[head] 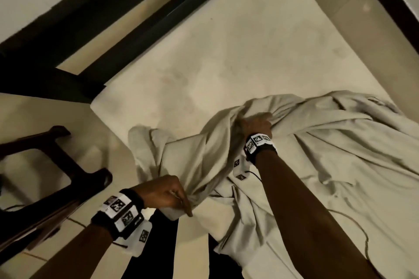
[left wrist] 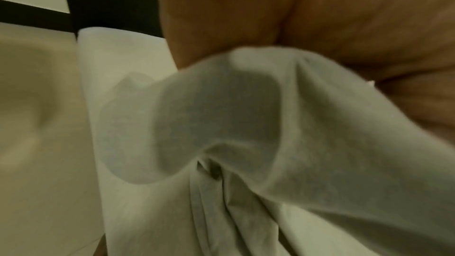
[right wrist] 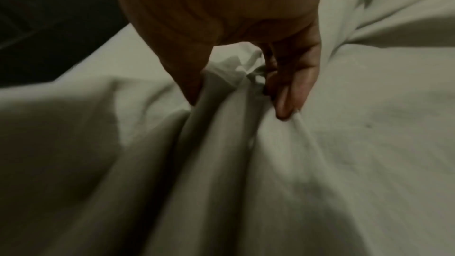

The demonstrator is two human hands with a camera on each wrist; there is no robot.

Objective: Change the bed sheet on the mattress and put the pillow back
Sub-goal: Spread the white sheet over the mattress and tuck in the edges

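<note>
The bed sheet (head: 306, 154) is gripped, bunched, by both hands, the left hand (head: 163, 192) nearer the mattress (head: 226, 52) corner, the right hand (head: 256, 123) farther in, most cloth heaped rightward.

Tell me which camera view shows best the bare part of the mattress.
The head view: the mattress lies open beyond the bunched sheet that the left hand and the right hand grip. The left wrist view shows only a blurred pale strip of it beside the cloth. The right wrist view shows only sheet.
</note>
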